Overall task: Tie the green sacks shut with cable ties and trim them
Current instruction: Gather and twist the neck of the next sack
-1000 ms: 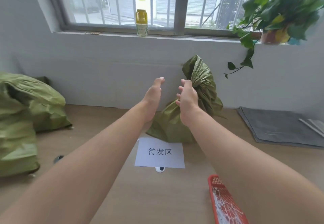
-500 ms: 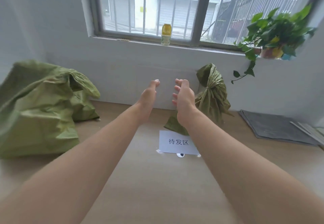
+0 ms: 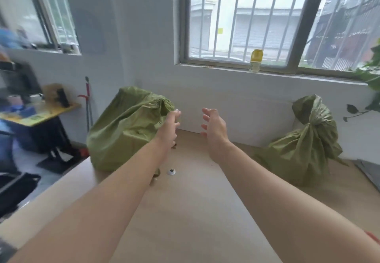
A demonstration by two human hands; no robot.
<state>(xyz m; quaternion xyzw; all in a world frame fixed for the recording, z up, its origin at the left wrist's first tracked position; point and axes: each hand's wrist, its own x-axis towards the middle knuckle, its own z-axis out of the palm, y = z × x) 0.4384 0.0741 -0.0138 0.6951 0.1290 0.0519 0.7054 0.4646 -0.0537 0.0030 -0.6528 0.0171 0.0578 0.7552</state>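
A bulky green sack (image 3: 125, 131) stands at the table's left back corner, its mouth loosely bunched at the top. My left hand (image 3: 168, 129) is stretched out just in front of its right side, fingers apart and empty; I cannot tell if it touches the fabric. My right hand (image 3: 214, 131) hovers open to the right of it, apart from the sack. A second green sack (image 3: 304, 151) with a gathered neck leans against the wall at the right. No cable tie or cutter shows.
The wooden table (image 3: 195, 211) runs under both arms, with a small white round thing (image 3: 171, 171) on it. A yellow bottle (image 3: 256, 60) stands on the sill. Plant leaves (image 3: 370, 81) hang at far right. A cluttered desk (image 3: 37, 114) stands beyond the table's left edge.
My view has swung left, away from the tied sack and the paper label, onto the bulky sack. Both open hands have travelled left with it and now reach that sack.
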